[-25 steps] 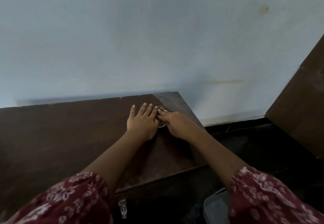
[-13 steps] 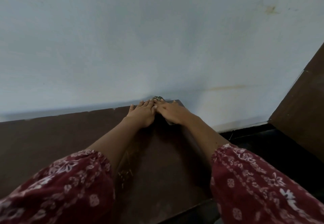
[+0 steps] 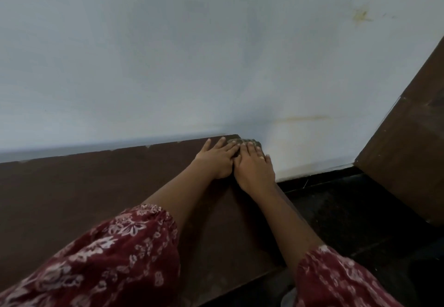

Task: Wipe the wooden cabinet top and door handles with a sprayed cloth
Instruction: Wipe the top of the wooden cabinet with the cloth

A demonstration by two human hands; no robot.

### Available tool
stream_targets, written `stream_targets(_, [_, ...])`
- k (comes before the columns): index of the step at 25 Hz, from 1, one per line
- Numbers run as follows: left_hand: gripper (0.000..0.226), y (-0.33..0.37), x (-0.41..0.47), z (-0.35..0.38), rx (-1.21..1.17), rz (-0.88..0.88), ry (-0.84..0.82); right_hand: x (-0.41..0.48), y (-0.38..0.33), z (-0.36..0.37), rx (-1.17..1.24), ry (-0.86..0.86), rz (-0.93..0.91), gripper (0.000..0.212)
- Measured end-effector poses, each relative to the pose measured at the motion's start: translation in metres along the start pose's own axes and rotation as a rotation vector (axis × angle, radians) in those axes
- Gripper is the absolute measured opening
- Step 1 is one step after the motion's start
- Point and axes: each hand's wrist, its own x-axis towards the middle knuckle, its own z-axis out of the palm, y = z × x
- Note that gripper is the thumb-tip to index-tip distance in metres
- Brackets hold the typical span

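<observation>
The dark brown wooden cabinet top (image 3: 96, 191) runs along the wall, its far right corner under my hands. A small greyish cloth (image 3: 242, 142) lies at that corner, mostly covered. My right hand (image 3: 253, 168) presses flat on it, fingers stretched to the back edge. Beside it my left hand (image 3: 216, 160) lies flat, fingers together, touching the right hand and the cloth's left side. The door handles are hidden from view.
A pale blue wall (image 3: 192, 54) stands right behind the cabinet. To the right the dark floor (image 3: 348, 206) lies lower, and a brown wooden panel (image 3: 413, 162) leans at the right edge. My patterned red sleeves fill the foreground.
Both hands have pushed the cloth away from me to the back right corner by the wall. My view has moved closer over the top.
</observation>
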Motion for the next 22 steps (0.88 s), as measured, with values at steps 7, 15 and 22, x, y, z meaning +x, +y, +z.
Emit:
stream_targets(7, [0.050,0.039,-0.055,0.020,-0.103,0.104,-0.027,-0.089,0.004,-0.016,-0.029,0.054,0.135,0.053])
stream_targets(15, [0.049,0.059,-0.124,0.026,0.097,-0.009,0.099,-0.136,0.028,-0.037,-0.108,-0.107,-0.208,0.053])
stream_targets(22, [0.051,0.102,-0.105,0.025,-0.032,0.115,0.003,-0.157,0.045,-0.043,-0.074,-0.040,0.009,0.053])
